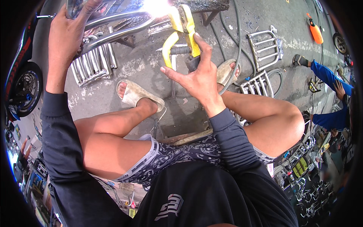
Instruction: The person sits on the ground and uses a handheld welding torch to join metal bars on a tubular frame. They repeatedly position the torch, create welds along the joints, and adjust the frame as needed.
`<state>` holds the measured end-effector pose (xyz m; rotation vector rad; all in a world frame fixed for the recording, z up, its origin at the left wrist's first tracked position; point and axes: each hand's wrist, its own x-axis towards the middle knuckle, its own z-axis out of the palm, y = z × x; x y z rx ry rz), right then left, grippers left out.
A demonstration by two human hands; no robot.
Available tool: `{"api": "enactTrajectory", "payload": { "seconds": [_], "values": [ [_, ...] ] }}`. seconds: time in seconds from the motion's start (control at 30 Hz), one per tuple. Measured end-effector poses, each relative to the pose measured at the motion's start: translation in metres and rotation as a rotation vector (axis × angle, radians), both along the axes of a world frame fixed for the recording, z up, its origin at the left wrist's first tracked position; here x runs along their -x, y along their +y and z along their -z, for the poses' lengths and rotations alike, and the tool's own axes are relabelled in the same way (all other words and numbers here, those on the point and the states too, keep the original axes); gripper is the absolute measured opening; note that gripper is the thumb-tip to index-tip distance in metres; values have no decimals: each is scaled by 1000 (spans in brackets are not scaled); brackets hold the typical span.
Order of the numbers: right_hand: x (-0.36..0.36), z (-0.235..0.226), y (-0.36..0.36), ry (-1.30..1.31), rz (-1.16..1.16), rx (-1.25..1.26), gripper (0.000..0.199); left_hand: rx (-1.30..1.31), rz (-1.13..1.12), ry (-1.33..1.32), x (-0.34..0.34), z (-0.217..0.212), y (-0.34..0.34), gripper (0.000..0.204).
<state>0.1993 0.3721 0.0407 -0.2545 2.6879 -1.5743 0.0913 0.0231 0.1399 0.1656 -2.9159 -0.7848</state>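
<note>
At the upper left, my left hand (68, 36) is closed at the edge of a see-through pane (77, 8), its fingers partly hidden. Bent chrome tubes (121, 33) run beside that hand toward the middle. My right hand (202, 77) is closed round the dark handle of a yellow electrode holder (181, 24), thumb spread out to the left and index finger along the yellow body. A white glare (158, 6) at the tubes' far end, beside the holder's jaws, hides what is there. A grey cable (239, 45) loops near my right wrist.
A worn bench (210, 5) stands at the far side. Welded chrome racks lie on the concrete, one bundle (92, 64) at left and another rack (263, 49) at right. An orange bottle (316, 32), a motorcycle wheel (27, 89) and a person in blue trousers (329, 79) are further out.
</note>
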Motion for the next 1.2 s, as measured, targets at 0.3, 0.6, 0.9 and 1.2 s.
{"api": "enactTrajectory", "payload": {
  "seconds": [0.3,0.6,0.9,1.2],
  "values": [
    [0,3,-1,26,61,0,116,-170,-47,-97,-1,-6,11,64],
    [3,4,0,72,33,-4,114,-160,-61,-83,1,-8,13,62],
    [4,8,-4,32,27,38,114,-168,-62,-53,2,-4,11,62],
    [4,5,-4,67,4,-18,114,-169,-45,-15,0,-4,11,62]
  ]
}}
